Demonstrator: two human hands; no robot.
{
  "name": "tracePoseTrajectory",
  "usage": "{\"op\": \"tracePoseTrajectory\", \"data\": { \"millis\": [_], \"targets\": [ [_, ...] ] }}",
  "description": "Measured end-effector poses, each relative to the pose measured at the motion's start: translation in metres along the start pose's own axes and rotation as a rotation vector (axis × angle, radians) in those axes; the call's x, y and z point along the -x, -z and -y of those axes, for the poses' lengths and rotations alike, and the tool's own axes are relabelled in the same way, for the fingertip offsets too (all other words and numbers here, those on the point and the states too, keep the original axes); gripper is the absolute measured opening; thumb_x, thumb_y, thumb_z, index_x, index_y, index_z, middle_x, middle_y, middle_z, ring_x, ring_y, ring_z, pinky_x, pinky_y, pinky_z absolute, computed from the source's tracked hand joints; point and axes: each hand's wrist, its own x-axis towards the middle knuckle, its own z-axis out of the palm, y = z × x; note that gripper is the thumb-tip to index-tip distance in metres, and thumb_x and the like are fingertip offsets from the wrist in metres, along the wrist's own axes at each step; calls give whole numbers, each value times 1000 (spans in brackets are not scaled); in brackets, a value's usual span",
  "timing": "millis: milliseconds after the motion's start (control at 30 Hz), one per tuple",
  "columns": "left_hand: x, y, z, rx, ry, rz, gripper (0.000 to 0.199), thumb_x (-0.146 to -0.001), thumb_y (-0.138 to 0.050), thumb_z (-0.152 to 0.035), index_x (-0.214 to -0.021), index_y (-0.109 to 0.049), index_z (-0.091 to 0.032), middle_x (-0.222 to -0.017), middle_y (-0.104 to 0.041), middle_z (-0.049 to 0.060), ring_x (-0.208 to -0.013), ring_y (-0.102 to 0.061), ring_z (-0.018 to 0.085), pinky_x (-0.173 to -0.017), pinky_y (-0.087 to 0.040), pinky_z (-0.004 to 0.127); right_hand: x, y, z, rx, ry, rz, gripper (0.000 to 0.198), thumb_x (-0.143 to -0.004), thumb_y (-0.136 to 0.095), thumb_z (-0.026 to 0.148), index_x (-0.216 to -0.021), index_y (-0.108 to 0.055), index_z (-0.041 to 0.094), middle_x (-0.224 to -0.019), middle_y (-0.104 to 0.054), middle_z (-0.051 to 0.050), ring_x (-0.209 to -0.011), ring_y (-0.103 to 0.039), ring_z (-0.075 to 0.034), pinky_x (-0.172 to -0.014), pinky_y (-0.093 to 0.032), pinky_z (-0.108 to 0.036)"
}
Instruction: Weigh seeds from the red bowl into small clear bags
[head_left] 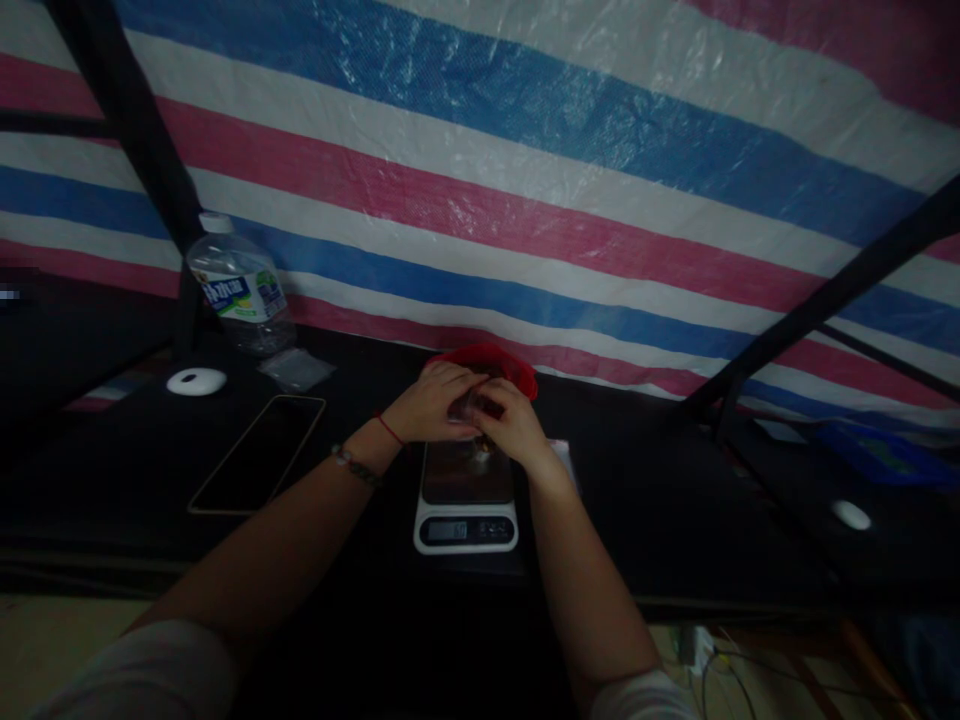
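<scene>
My left hand (441,402) and my right hand (513,422) meet above a digital kitchen scale (466,490). Between them is a small clear plastic bag (463,407), and the fingers of both hands are closed on its edges. Some small shiny pieces (484,447) show on or just over the scale's metal plate, too blurred to name. The scale's display is lit, but its digits are not legible. Just behind my hands lies a red plastic bag (480,355), partly covered by them.
To the left are a phone (259,455), a white oval device (196,382), a folded clear bag (297,370) and a large plastic bottle (238,285). A pale packet (562,460) lies by my right wrist. Farther right are a blue tray (885,455) and another white device (851,515).
</scene>
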Motion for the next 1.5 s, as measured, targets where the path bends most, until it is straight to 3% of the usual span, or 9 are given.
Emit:
{"op": "tracePoseTrajectory", "data": {
  "millis": [133, 333, 400, 600, 833, 1033, 1200, 1500],
  "targets": [
    [2, -3, 9, -33, 76, -67, 66, -71, -66, -57, -122, -54, -17, -117, -62, 12, -112, -54, 28, -102, -34, 44, 4, 20, 0, -73, -6, 17, 23, -84, -58, 22, -104, -67, 23, -103, -62, -6, -94, -59, -17, -83, -48, -32],
    [6, -15, 21, -44, 239, -148, 59, -72, -66, -51, -120, -55, -18, -120, -61, 11, -114, -54, 28, -99, -40, 43, 18, 43, -2, -98, -121, 419, 79, -60, -82, 31, -132, -50, 24, -126, -54, -10, -94, -58, -20, -79, -50, -34],
    [6, -18, 22, -30, 272, -155, 58, -73, -66, -49, -120, -54, -19, -120, -61, 10, -114, -54, 28, -99, -41, 43, 20, 40, -4, -108, -134, 481, 85, -58, -82, 27, -135, -46, 24, -126, -55, -10, -98, -58, -21, -83, -49, -34],
    [9, -25, 27, -57, 367, -214, 51, -75, -65, -44, -119, -56, -19, -119, -62, 9, -110, -57, 27, -98, -42, 42, 18, 28, -4, -155, -193, 521, 61, -70, -72, 20, -127, -53, 21, -98, -67, -5, -83, -62, -17, -78, -49, -31],
    [13, -29, 39, -89, 396, -238, 53, -77, -63, -44, -122, -54, -18, -115, -64, 9, -107, -58, 25, -95, -44, 40, 17, 24, -8, -118, -147, 409, 55, -66, -76, 24, -119, -61, 22, -113, -64, -8, -93, -62, -20, -80, -49, -32],
    [12, -31, 39, -90, 401, -235, 50, -76, -64, -45, -117, -57, -17, -114, -64, 9, -105, -59, 26, -94, -44, 40, 18, 25, -14, -60, -133, 387, 33, -71, -73, 27, -103, -69, 20, -92, -68, -5, -79, -62, -17, -72, -49, -30],
    [12, -32, 40, -97, 393, -232, 50, -77, -63, -46, -117, -58, -16, -113, -64, 9, -104, -59, 26, -93, -45, 39, 18, 26, -12, -90, -121, 398, 22, -75, -67, 24, -96, -71, 21, -90, -68, -4, -78, -63, -16, -71, -49, -29],
    [12, -31, 39, -86, 400, -216, 47, -77, -63, -46, -114, -60, -17, -111, -65, 9, -102, -60, 26, -92, -45, 40, 15, 27, -9, -127, -67, 405, 19, -76, -60, 14, -90, -72, 21, -90, -68, -3, -82, -63, -16, -74, -49, -28]
  ]
}}
